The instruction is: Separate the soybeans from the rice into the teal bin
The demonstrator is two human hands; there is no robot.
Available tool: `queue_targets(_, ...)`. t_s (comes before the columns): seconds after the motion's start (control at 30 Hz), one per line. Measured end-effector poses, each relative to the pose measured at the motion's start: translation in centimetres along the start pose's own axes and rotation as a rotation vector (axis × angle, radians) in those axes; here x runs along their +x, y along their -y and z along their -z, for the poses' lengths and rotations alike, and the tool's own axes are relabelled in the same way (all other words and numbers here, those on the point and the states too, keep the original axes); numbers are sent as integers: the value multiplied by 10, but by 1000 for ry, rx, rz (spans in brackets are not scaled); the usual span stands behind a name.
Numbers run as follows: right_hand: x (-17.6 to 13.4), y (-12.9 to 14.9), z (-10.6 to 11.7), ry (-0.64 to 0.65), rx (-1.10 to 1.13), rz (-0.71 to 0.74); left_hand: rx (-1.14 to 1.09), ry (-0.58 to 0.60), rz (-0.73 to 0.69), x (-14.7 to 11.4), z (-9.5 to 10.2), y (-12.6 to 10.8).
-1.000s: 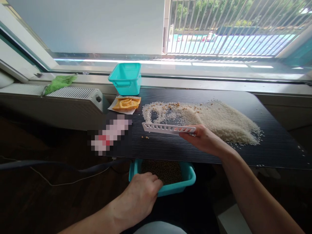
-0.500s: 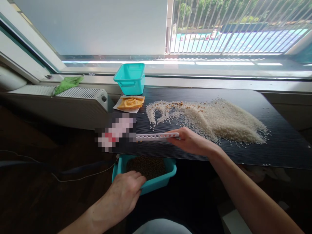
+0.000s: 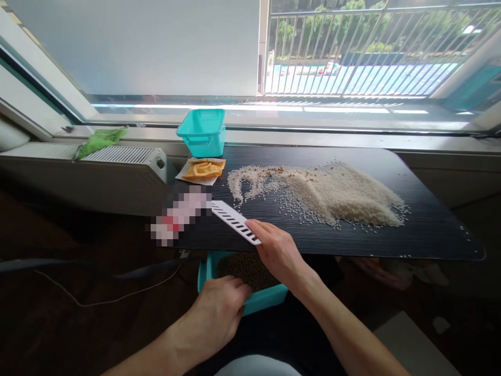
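Note:
My left hand (image 3: 224, 300) is closed over the near rim of a teal plastic bin (image 3: 268, 300) held below the table's front edge. Small brown grains or beans (image 3: 248, 269) fill its bottom. My right hand (image 3: 276, 248) grips one end of a flat white slotted plastic piece (image 3: 235, 222), which slants over the front edge of the table, its far end pointing left. Beyond it, white rice (image 3: 344, 196) lies spread in a long heap, with some brown grains (image 3: 276, 169) scattered along its back left part.
The dark table (image 3: 430, 224) stands against the window sill. A second teal bin (image 3: 201, 133) sits at its back left, behind orange slices (image 3: 203, 169) on white paper. Left of these are a pixelated pinkish item (image 3: 182, 211) and a radiator (image 3: 129, 177) with a green cloth (image 3: 102, 142).
My right hand has come nearer and slightly left, turning the slotted piece from level to slanting with its face showing. My left hand and the bin have shifted a little right.

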State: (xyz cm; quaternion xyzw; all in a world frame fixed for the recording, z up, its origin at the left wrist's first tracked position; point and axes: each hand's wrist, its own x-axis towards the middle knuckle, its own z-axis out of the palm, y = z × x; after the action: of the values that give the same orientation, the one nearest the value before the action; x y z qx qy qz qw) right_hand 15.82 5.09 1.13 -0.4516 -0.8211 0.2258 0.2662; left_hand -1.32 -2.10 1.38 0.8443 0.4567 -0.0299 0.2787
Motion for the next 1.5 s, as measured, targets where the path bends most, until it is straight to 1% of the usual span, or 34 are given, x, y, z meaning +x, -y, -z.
queue_targets(0.07, 3, -3, -6, -58, -125, -66, 7, 5, -13, 4, -2, -5)
queue_targets(0.13, 3, -8, -5, -99, -225, -130, 12, 20, -18, 7, -3, -9)
queue_targets(0.27, -2, -23, 5, -154, -391, -261, 1, 26, -16, 9, -2, -13)
queue_targets(0.4, -10, -40, 18, -243, -472, -349, -14, 25, -13, 9, 0, -17)
queue_targets(0.6, -20, -65, 41, -339, -465, -426, -53, 27, -9, 10, 2, -22)
queue_targets(0.83, -33, -87, 68, -440, -317, -562, -52, 17, 18, 13, 0, -23)
queue_targets(0.9, -31, -89, 74, -463, -276, -563, -52, 26, 18, 14, -1, -22)
queue_targets(1.0, -16, -89, 78, -423, -251, -507, -59, 41, 1, 15, -2, -21)
queue_targets(1.1, 10, -89, 80, -335, -253, -466, -58, 41, 5, 14, -1, -21)
queue_targets(1.17, 30, -91, 80, -305, -245, -451, -57, 31, 13, 14, -2, -20)
queue_targets(1.33, 73, -107, 81, -288, -201, -415, -73, 9, -1, 14, -12, -12)
queue_targets(1.5, 93, -124, 76, -260, -124, -374, -71, 26, 4, 15, -14, -9)
